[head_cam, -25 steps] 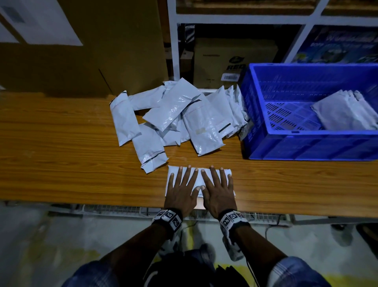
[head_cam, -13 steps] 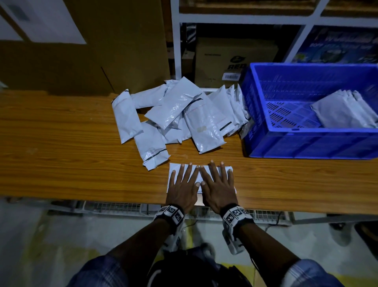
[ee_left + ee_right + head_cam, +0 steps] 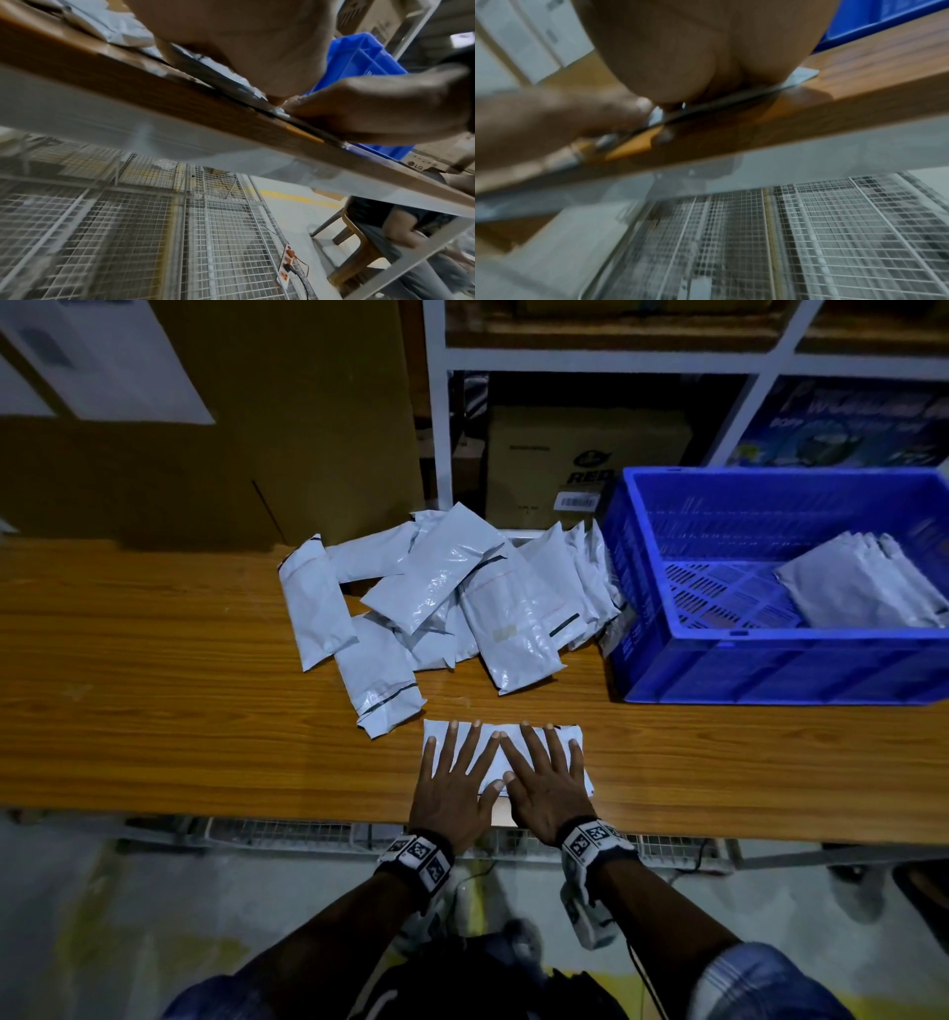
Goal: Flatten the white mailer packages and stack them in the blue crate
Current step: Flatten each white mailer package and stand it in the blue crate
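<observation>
White mailer (image 3: 506, 752): flat on table (image 3: 154, 711), long axis sideways.
Grip: left hand (image 3: 452, 788), right hand (image 3: 547, 785) spread, pressing.
Blue crate (image 3: 770, 660): beyond mailer, right-hand side nearer.

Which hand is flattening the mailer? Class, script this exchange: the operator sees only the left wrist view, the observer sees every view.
Observer: Both. In the head view the left hand and right hand lie flat, fingers spread, side by side on one white mailer at the near edge of the table.
Operator: Is anything in the blue crate yet?
Observer: Yes. The blue crate holds a stack of mailers against its right side.
Operator: Are more waiting?
Observer: A loose pile of mailers lies beyond the hands, reaching to the crate's left wall.
</observation>
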The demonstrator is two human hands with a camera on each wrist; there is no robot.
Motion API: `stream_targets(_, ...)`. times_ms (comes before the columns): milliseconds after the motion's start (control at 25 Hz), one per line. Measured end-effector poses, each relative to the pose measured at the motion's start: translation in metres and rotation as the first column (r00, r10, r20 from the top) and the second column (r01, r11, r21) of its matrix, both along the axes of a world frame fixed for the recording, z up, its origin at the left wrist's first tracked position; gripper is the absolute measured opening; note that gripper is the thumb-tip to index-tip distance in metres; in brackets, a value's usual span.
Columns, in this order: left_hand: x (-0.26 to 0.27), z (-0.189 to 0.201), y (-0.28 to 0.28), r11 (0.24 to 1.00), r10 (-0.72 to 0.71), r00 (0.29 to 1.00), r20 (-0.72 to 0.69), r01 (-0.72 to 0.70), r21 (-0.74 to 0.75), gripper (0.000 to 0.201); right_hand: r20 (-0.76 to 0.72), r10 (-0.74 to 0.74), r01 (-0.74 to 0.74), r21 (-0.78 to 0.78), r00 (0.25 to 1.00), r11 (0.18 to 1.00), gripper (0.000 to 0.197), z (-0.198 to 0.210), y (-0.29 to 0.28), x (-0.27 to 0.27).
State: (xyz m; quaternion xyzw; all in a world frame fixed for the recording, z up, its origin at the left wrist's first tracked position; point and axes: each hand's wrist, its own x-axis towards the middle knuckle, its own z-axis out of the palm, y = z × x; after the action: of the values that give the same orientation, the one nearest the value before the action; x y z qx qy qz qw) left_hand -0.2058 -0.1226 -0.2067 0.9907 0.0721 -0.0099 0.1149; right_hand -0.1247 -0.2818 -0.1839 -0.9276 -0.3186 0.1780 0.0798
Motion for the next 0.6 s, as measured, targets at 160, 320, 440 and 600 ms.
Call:
stream_targets(160, 0.000, -0.004, -0.002, 0.999, 0.046, 0.997, -0.054, -0.047, -0.023, 0.064, -0.072, 0.017, -0.016, 0.017, 0.997, 1.000, 0.060, 0.006, -0.003, 0.011)
stream_targets(320, 0.001, -0.005, -0.001, 0.998, 0.054, 0.998, -0.042, -0.055, -0.034, 0.064, 0.094, -0.063, 0.054, 0.098, 0.994, 0.994, 0.056, 0.013, -0.008, 0.007)
stream_targets(440, 0.000, -0.007, 0.000, 0.998, 0.053, 0.998, -0.038, -0.054, -0.039, 0.063, 0.082, -0.050, 0.046, 0.056, 0.995, 0.997, 0.057, 0.000, -0.008, -0.001)
stream_targets(600, 0.000, -0.007, 0.000, 0.998, 0.050, 0.998, -0.037, -0.052, -0.038, 0.063, 0.099, -0.082, 0.080, 0.023, 0.992, 0.997, 0.056, -0.009, -0.005, -0.006)
